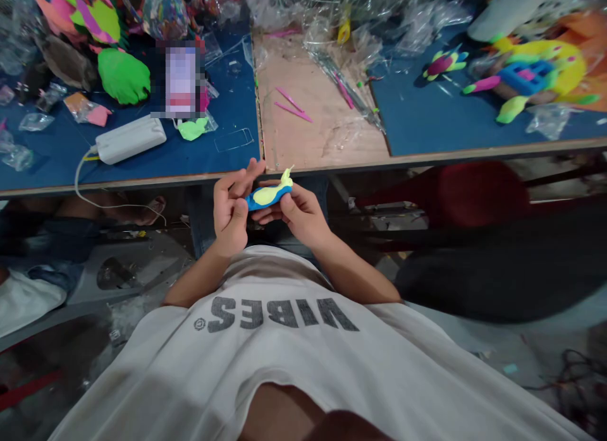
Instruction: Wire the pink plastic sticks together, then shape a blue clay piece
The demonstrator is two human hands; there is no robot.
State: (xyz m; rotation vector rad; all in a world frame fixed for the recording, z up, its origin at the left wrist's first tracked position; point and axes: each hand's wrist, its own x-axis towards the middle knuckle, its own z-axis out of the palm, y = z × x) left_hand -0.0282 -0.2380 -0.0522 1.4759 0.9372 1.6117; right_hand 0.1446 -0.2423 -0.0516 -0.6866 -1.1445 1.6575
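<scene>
Just in front of the table's near edge, both hands hold a small lump of soft modelling clay [268, 196], blue underneath with a pale yellow layer on top. At its right end the yellow part rises into a thin drawn-out tip. My left hand [232, 207] pinches the blue left end between thumb and fingers, with some fingertips raised behind it. On the right end, my right hand [303, 213] presses with its thumb, its other fingers curled beneath. The undersides of the clay are hidden by the fingers.
On the table [303, 144] lie pink sticks [291, 106] and a clear plastic strip. A white power adapter [130, 141], a green clay lump [123, 76] and a blurred-out phone [181, 81] are at left. Colourful clay figures [526, 74] sit at right; crumpled plastic lies behind. A red stool [478, 194] stands below.
</scene>
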